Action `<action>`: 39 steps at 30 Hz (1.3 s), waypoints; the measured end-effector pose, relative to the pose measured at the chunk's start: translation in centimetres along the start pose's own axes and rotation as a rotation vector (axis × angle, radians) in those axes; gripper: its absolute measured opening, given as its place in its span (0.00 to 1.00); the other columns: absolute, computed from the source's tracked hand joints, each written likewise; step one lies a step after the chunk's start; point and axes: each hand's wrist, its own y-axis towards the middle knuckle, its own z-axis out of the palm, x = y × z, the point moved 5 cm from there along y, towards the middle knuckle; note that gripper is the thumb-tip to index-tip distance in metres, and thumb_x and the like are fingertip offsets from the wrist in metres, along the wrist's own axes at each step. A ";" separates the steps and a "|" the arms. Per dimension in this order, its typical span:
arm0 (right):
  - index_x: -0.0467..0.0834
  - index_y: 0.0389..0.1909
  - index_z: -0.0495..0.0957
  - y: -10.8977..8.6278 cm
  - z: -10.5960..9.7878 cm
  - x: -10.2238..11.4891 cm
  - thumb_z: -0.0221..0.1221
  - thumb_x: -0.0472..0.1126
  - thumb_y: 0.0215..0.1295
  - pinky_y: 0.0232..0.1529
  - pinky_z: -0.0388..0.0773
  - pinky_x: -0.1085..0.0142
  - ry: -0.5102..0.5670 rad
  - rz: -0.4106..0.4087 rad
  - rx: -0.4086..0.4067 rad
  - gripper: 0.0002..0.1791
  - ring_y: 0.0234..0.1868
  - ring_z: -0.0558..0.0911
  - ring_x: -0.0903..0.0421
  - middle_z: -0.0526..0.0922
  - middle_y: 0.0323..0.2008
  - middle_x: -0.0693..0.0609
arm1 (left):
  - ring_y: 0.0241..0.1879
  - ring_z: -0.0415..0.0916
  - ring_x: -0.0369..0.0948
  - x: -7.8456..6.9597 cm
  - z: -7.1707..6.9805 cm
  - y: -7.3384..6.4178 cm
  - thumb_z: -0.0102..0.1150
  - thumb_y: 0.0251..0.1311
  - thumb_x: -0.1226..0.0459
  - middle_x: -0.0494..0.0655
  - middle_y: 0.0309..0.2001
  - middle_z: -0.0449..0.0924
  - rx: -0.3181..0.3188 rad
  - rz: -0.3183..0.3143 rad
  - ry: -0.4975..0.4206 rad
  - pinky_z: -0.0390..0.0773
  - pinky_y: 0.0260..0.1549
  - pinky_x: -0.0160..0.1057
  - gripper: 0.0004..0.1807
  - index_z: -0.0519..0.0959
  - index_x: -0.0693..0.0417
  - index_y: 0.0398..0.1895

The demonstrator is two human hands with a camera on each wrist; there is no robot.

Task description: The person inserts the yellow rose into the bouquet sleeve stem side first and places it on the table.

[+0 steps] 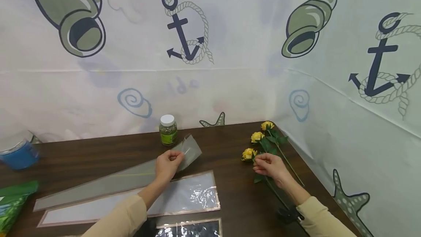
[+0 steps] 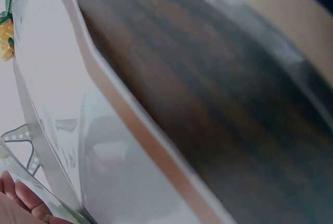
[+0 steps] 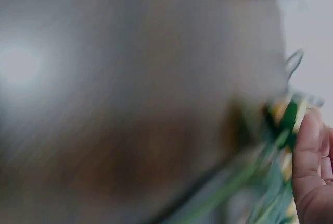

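My left hand (image 1: 169, 164) pinches the raised right end of a long, greyish see-through plastic sheet (image 1: 131, 175) that lies slanting across the table. In the left wrist view only some of its fingers (image 2: 28, 197) show at the lower left corner. The right hand (image 1: 272, 168) pinches a yellow rose (image 1: 249, 154) just below its bloom, thumb and fingertips together. Its green stem runs back under the wrist. Two more yellow roses (image 1: 257, 136) with green leaves lie beyond that hand. In the right wrist view the thumb (image 3: 308, 156) is right at the flower's green base.
White plastic sheets with copper-coloured borders (image 1: 184, 195) lie in front, a dark one (image 1: 197, 228) nearest me. At the back stands a white-lidded jar (image 1: 168, 131). A blue jar (image 1: 19, 154) and green packet (image 1: 14, 204) are left. A patterned cloth (image 1: 230, 28) hangs behind the brown table (image 1: 233, 200).
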 end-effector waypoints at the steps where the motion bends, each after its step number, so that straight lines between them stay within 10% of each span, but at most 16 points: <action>1: 0.23 0.51 0.67 -0.7 -0.9 -0.4 0.53 0.33 0.68 0.36 0.81 0.67 -0.041 0.002 -0.015 0.18 0.33 0.84 0.57 0.81 0.35 0.42 | 0.24 0.69 0.32 0.0 -0.1 0.0 0.65 0.52 0.62 0.44 0.24 0.80 0.002 -0.004 0.005 0.67 0.26 0.31 0.08 0.82 0.59 0.31; 10: 0.33 0.35 0.76 -4.1 -3.1 -2.2 0.60 0.30 0.58 0.21 0.78 0.67 -0.542 -0.056 -0.063 0.05 0.23 0.79 0.55 0.79 0.24 0.47 | 0.23 0.68 0.33 0.1 0.2 -0.1 0.64 0.53 0.61 0.44 0.24 0.79 0.043 0.003 0.035 0.67 0.26 0.32 0.09 0.82 0.59 0.32; 15: 0.34 0.31 0.74 -4.3 -2.4 -2.2 0.62 0.30 0.56 0.17 0.75 0.66 -0.623 -0.051 -0.003 0.05 0.19 0.76 0.57 0.77 0.21 0.50 | 0.23 0.68 0.32 -0.1 0.0 -0.1 0.65 0.53 0.62 0.46 0.24 0.80 0.040 0.011 0.035 0.67 0.25 0.32 0.09 0.82 0.60 0.31; 27: 0.26 0.52 0.68 -3.2 0.3 -3.1 0.55 0.37 0.66 0.26 0.76 0.72 -0.084 0.243 0.153 0.20 0.24 0.74 0.64 0.74 0.29 0.52 | 0.23 0.68 0.31 -0.1 0.0 -0.4 0.65 0.53 0.62 0.45 0.24 0.80 0.035 0.008 0.030 0.67 0.25 0.31 0.08 0.82 0.59 0.30; 39: 0.37 0.54 0.61 0.0 4.5 1.4 0.52 0.36 0.69 0.27 0.72 0.76 0.341 0.147 -0.065 0.17 0.25 0.72 0.67 0.71 0.28 0.58 | 0.23 0.69 0.32 -0.3 -0.2 -0.7 0.65 0.52 0.64 0.46 0.24 0.80 0.033 0.024 -0.001 0.68 0.24 0.30 0.07 0.82 0.61 0.30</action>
